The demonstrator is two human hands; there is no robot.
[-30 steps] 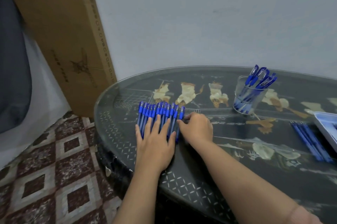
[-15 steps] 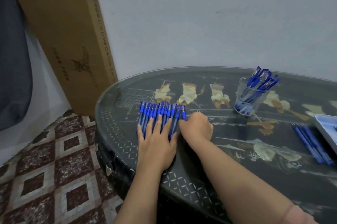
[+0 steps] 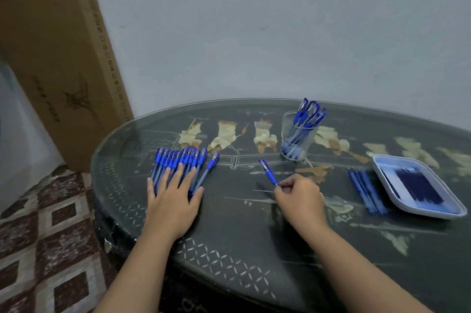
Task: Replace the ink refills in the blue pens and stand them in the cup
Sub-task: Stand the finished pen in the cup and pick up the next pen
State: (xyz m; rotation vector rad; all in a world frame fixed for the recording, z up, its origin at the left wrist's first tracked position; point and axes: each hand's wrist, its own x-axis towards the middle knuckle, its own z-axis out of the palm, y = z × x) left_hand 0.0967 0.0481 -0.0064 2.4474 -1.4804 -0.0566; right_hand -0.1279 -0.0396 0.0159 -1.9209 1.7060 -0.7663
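Gently now: right hand [image 3: 300, 198] pinches one pen [image 3: 267, 172] beside the row [image 3: 178, 160]; left hand [image 3: 172, 200] lies flat-fingered on that row; unscrew slowly.

Roughly a dozen blue pens [image 3: 178, 160] in a row, one pen [image 3: 268, 173] apart, one cup [image 3: 286, 132], one tray [image 3: 397, 166]

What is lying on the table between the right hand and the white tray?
In the head view, a small row of thin blue rods lies there, nearer the tray than the right hand holding a pen.
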